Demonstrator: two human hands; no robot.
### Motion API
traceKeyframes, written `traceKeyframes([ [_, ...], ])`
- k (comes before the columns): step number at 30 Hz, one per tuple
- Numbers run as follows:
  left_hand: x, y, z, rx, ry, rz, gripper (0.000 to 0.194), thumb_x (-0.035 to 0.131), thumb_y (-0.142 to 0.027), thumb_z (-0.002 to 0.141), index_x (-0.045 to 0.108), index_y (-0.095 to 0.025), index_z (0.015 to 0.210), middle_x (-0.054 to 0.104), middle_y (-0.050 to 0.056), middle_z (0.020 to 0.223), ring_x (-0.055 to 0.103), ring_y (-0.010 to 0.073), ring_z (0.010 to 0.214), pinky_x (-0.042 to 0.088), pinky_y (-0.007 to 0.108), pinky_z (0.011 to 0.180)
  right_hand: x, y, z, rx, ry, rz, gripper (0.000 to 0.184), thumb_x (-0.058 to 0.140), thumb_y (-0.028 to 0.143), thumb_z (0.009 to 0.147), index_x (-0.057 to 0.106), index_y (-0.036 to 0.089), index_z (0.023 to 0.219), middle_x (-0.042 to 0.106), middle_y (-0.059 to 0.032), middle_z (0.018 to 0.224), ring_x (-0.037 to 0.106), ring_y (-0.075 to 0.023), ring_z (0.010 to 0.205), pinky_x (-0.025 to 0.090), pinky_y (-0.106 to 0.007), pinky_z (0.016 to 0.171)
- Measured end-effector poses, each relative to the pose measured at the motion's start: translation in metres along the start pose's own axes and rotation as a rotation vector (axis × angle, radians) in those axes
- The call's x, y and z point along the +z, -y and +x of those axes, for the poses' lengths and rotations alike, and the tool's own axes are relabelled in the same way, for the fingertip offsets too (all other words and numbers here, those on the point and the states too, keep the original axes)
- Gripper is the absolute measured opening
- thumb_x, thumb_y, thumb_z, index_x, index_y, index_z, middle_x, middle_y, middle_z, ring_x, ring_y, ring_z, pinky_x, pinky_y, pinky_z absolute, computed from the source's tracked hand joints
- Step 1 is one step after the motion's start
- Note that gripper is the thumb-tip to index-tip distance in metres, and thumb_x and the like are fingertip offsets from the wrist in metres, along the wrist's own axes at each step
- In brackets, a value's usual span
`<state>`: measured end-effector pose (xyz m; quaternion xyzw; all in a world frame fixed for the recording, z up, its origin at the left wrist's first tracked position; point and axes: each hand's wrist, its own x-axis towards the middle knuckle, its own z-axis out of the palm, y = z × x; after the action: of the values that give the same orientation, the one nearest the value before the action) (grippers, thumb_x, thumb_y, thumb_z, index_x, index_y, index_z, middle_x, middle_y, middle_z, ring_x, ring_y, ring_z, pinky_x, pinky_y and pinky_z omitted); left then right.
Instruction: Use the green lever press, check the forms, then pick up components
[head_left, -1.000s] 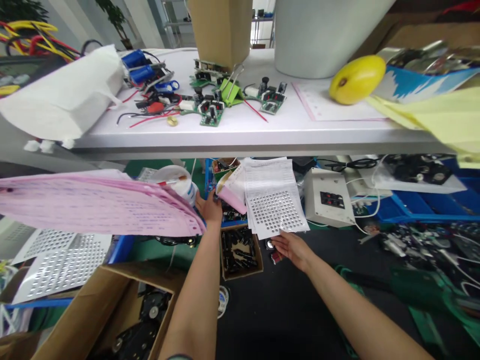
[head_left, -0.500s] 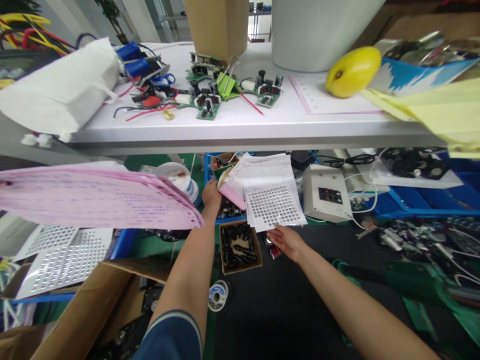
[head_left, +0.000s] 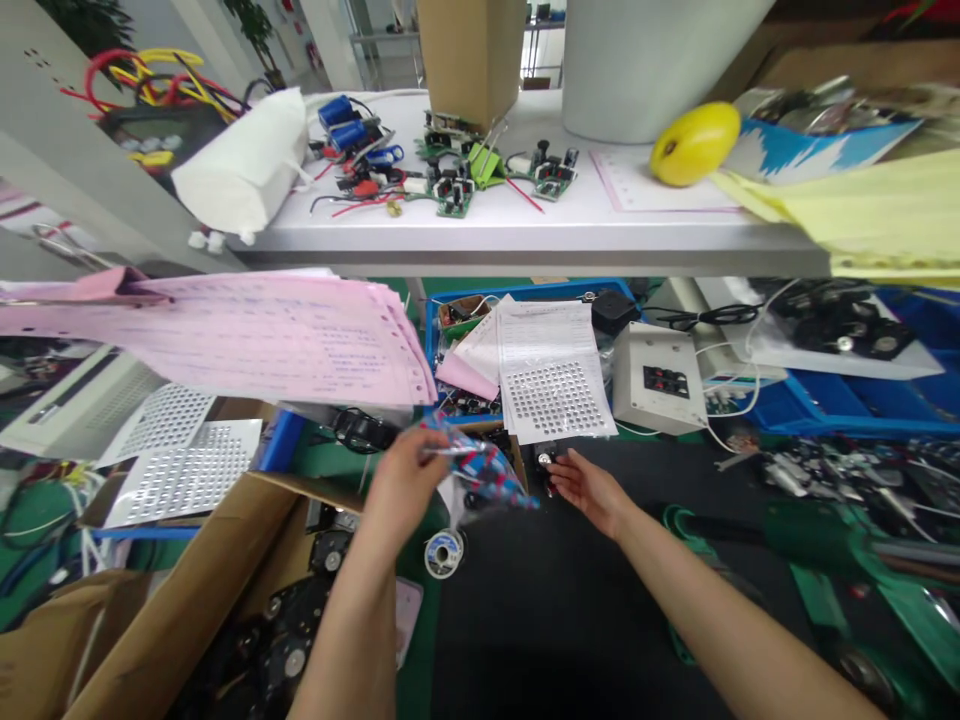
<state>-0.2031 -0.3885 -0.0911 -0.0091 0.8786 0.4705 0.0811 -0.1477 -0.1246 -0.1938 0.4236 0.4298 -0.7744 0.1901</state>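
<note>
Left hand [head_left: 401, 480] is raised above the dark worktop [head_left: 570, 620], fingers pinched shut on the upper edge of a small clear bag [head_left: 480, 472] with red and blue contents; motion blur hides what they are. The bag hangs free below the grip, over a solder spool [head_left: 442, 553] and just in front of a small cardboard box [head_left: 517, 462].

Right hand [head_left: 589, 482] lies palm up, fingers spread and empty, near the lower edge of the perforated sheets [head_left: 555, 385].

Handling judgement: the bag looks light, limp and slick, and it sags under its load. A pinch at the top works for lifting; a palm beneath would steady it. The film may tear or slip if tugged.

A shelf [head_left: 525, 240] overhead carries circuit boards [head_left: 457, 190].
</note>
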Motion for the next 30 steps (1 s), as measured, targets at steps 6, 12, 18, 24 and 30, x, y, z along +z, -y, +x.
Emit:
traceKeyframes([
  [6,0.129,0.049,-0.088,-0.371,0.403,-0.248,0.019,0.047,-0.009,0.07,0.058,-0.015,0.085,0.057,0.001,0.07,0.053,0.0115,0.057,0.044,0.021,0.055,-0.057,-0.065,-0.033,0.014,-0.038,-0.181,0.03,0.058,0.04,0.077,0.058,0.016,0.096,0.064,-0.0092,0.1,0.06,-0.015,0.084,0.048,-0.025,0.071],
  [12,0.178,0.059,-0.122,-0.452,0.547,-0.304,0.033,0.04,-0.007,0.075,0.049,-0.011,0.106,0.054,0.011,0.101,0.059,0.0144,0.076,0.051,0.026,0.066,-0.109,-0.113,-0.05,-0.14,-0.076,-0.591,0.065,0.052,0.058,0.069,0.045,0.015,0.118,0.051,-0.0137,0.12,0.048,-0.0243,0.11,0.039,-0.038,0.095],
  [18,0.119,0.032,-0.086,0.028,0.41,0.084,0.033,0.053,-0.024,0.075,0.057,-0.021,0.108,0.039,0.01,0.121,0.038,0.0261,0.117,0.032,0.044,0.102,-0.104,-0.12,-0.059,-0.484,0.063,-1.175,0.067,0.057,0.045,0.073,0.038,0.014,0.129,0.038,-0.0135,0.131,0.033,-0.0235,0.124,0.024,-0.038,0.107],
  [24,0.084,0.006,0.072,-0.066,-0.103,0.11,0.049,0.061,-0.028,0.073,0.047,-0.011,0.117,0.047,0.014,0.116,0.045,0.024,0.111,0.039,0.037,0.096,-0.102,-0.126,-0.047,-0.511,-0.027,-1.181,0.05,0.044,0.037,0.081,0.044,0.016,0.126,0.048,-0.0112,0.125,0.043,-0.0212,0.118,0.033,-0.035,0.103],
  [30,0.087,0.019,0.158,-0.117,-0.34,0.239,0.073,0.066,-0.031,0.072,0.029,-0.002,0.128,0.027,0.024,0.133,0.019,0.0293,0.129,0.015,0.04,0.108,-0.123,-0.128,-0.032,-0.541,-0.142,-0.878,0.042,0.054,0.031,0.071,0.057,0.022,0.112,0.057,-0.0085,0.117,0.051,-0.0251,0.109,0.037,-0.041,0.1],
])
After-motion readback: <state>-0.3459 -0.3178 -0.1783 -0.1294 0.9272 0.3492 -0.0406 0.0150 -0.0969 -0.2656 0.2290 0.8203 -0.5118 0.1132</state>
